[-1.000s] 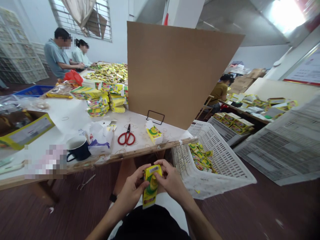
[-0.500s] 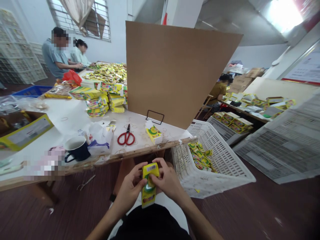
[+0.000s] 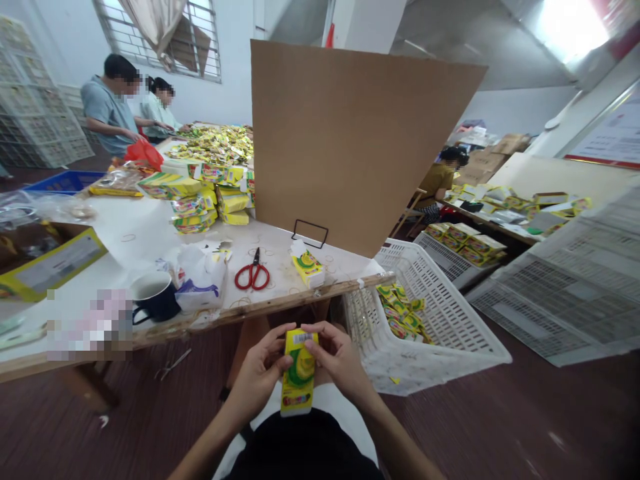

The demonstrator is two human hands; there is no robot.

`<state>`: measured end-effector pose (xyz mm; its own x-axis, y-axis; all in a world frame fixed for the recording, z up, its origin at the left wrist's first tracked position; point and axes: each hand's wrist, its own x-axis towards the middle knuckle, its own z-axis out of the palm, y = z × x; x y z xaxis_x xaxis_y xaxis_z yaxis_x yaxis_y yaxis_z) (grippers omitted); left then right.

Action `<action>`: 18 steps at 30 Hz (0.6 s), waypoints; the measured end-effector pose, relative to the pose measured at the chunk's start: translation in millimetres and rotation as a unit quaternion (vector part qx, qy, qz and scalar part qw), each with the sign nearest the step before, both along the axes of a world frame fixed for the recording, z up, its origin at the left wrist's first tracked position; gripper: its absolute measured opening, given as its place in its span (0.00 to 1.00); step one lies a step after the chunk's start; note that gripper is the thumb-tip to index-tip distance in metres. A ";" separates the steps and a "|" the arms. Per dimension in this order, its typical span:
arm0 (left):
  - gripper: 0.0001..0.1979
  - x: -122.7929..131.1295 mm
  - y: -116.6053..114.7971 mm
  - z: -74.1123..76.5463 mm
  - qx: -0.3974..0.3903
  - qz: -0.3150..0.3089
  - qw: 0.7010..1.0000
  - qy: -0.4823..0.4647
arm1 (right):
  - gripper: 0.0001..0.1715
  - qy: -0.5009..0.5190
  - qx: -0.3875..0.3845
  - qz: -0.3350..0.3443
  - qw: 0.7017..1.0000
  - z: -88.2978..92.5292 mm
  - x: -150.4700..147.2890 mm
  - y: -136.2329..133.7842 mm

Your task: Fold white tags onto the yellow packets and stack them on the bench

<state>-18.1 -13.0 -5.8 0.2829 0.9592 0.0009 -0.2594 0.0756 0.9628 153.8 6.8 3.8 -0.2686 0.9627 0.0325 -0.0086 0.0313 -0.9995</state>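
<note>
Between my two hands, above my lap, is a small yellow box [image 3: 299,381] with a green and yellow printed front and a barcode at its top end. My left hand [image 3: 261,365] is closed on its left edge, thumb on the front. My right hand [image 3: 339,357] grips the upper right, with the thumb near the barcode and fingers at the top edge. The fingers behind the box are hidden. On the table edge ahead lies another yellow box [image 3: 307,265] with torn-looking white flaps, and red-handled scissors [image 3: 253,275] rest to its left.
A white crate [image 3: 440,347] with yellow packets [image 3: 400,313] stands at my right. A large cardboard sheet [image 3: 350,147] rises from the table. A dark mug [image 3: 156,299] is near the left front edge, and stacked yellow boxes [image 3: 194,212] stand behind. People work farther back.
My right thumb has moved up from the middle of the box toward the barcode, uncovering more of its front. At the far left, a co-worker's hands have moved.
</note>
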 end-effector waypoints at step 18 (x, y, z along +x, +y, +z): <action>0.22 7.2 0.0 1.7 0.018 -0.006 1.000 0.011 | 0.17 0.085 -0.072 -0.007 0.994 0.9 8.9 3.2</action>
<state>-10.9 -13.0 -4.1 0.2950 0.9551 0.0288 -0.2378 0.0442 0.9703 162.7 10.0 4.7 -0.2583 0.9641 -0.0624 -0.1778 -0.1109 -0.9778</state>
